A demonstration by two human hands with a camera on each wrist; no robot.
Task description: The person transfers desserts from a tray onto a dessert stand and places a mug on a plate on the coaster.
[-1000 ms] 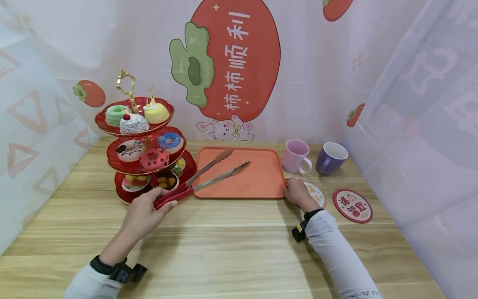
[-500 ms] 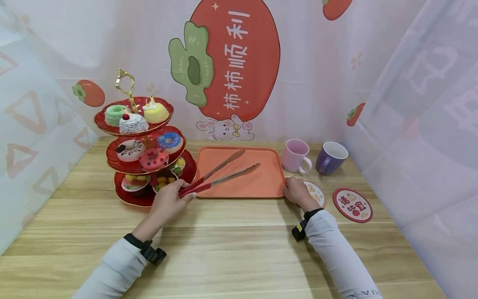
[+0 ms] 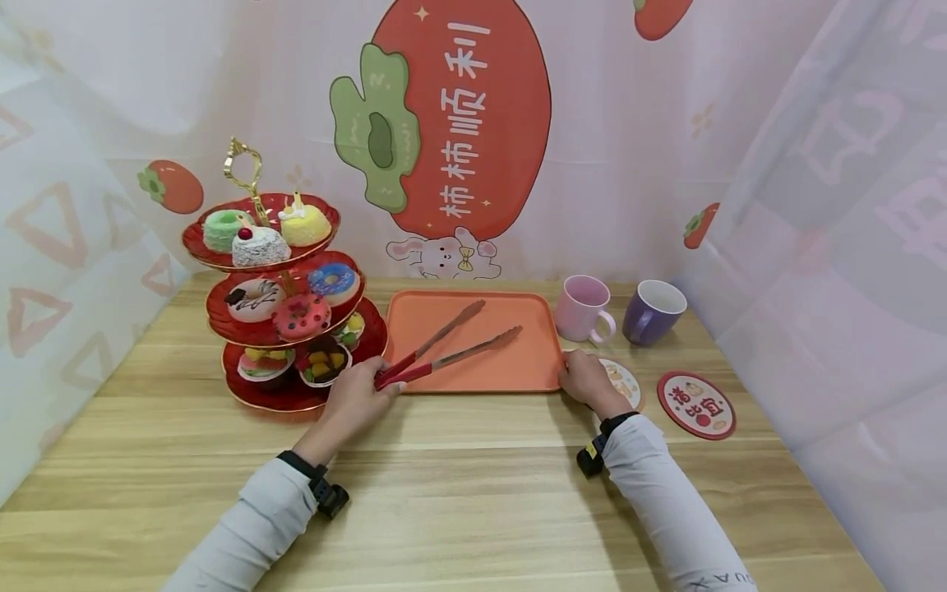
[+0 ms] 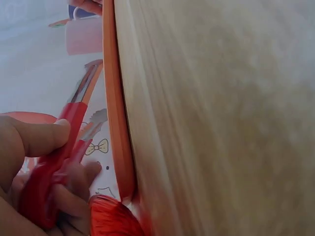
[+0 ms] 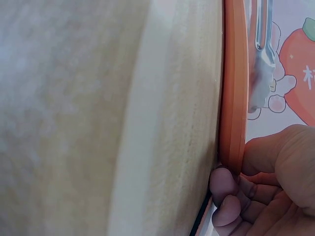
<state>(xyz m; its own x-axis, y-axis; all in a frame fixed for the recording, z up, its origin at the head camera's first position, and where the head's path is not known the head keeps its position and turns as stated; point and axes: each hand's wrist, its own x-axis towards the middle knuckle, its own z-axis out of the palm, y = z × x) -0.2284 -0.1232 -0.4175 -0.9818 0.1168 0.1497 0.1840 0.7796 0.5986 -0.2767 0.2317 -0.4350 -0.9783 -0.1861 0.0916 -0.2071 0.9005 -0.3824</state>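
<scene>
My left hand [image 3: 360,403] grips a pair of tongs [image 3: 416,367] by the red handles, thumb on one arm and fingers on the other. The metal arms stand spread apart over the orange tray [image 3: 543,345], with nothing between the tips. Whether the tongs touch the tray I cannot tell. At the tray's near right corner, my right hand [image 3: 589,382] pinches the rim. The right wrist view shows the thumb [image 5: 268,155] against the rim and fingertips [image 5: 224,183] at its underside. Beside the left hand rises a red three-tier stand [image 3: 237,329].
The stand bears several cakes and doughnuts, among them a pink doughnut [image 3: 302,316]. Behind the right hand are a pink mug [image 3: 580,308] and a purple mug [image 3: 651,316]. One coaster [image 3: 625,382] lies partly under that hand; a red-rimmed coaster [image 3: 697,404] lies further right.
My left hand has carried the tongs rightward, away from the stand and further over the tray. The right hand has stayed at the tray's corner.
</scene>
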